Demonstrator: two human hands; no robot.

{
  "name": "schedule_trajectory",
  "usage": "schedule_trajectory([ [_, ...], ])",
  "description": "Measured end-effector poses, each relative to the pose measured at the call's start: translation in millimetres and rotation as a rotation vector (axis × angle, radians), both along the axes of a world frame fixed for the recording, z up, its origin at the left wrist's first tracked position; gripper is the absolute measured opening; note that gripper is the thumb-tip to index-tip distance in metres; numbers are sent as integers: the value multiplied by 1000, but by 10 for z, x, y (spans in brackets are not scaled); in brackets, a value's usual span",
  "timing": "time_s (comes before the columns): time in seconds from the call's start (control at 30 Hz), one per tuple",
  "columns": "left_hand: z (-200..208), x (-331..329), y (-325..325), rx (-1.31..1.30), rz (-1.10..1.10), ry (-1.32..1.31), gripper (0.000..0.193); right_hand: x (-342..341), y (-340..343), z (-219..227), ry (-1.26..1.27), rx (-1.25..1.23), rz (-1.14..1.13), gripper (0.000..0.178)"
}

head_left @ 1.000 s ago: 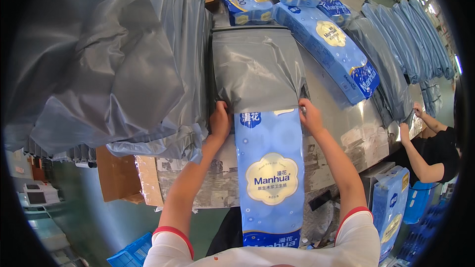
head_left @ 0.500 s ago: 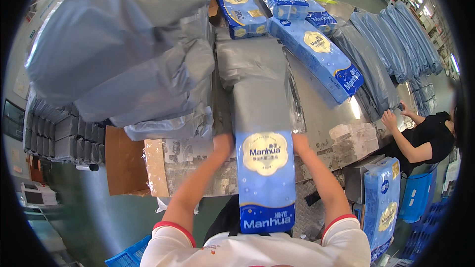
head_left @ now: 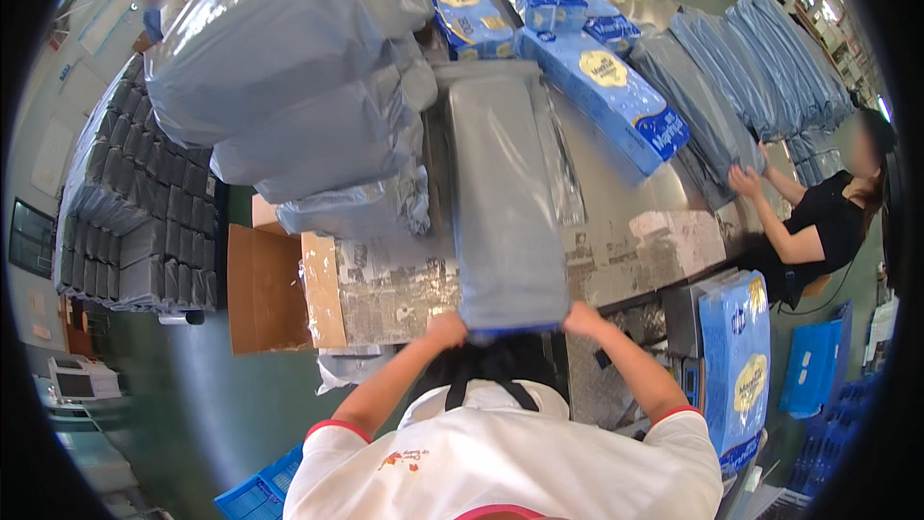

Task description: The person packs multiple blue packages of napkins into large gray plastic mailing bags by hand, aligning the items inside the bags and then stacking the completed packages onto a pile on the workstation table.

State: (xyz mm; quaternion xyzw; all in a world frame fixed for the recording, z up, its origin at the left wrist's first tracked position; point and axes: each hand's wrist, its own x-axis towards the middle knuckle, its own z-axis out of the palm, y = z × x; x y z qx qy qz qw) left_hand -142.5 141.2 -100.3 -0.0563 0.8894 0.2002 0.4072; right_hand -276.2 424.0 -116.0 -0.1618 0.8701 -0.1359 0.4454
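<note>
In front of me a grey plastic mailing bag point(head_left: 505, 202) lies lengthwise on the table, drawn over a blue tissue pack. Only a thin dark blue edge of the tissue pack point(head_left: 515, 330) shows at the bag's near end. My left hand point(head_left: 446, 329) is closed on the left corner of that end. At the opposite corner my right hand point(head_left: 580, 318) grips the bag the same way. The fingertips of both hands are partly hidden by the bag.
A tall heap of filled grey bags point(head_left: 289, 87) stands left, above an open cardboard box point(head_left: 265, 289). Blue tissue packs point(head_left: 602, 87) lie far right of centre; another pack point(head_left: 736, 366) stands near right. A co-worker point(head_left: 818, 221) handles a grey bag point(head_left: 693, 116) at the right.
The grey bag now covers nearly all of the blue tissue pack, which stuck out toward me before. Both hands have come nearer to me with the bag's edge.
</note>
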Motion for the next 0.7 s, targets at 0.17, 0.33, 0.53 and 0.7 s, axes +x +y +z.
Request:
schedule_trajectory([
  [0.17, -283, 659, -25, 286, 783, 264, 35, 605, 408, -218, 303, -325, -259, 34],
  [0.33, -526, 888, -51, 704, 1146, 159, 28, 733, 349, -424, -11, -438, -404, 34],
  [0.53, -526, 1331, 1, 862, 1191, -56, 17, 977, 530, -564, -218, -416, -344, 25],
  [0.7, -218, 1760, -673, 832, 986, -247, 18, 598, 357, -322, -425, -233, -445, 55],
])
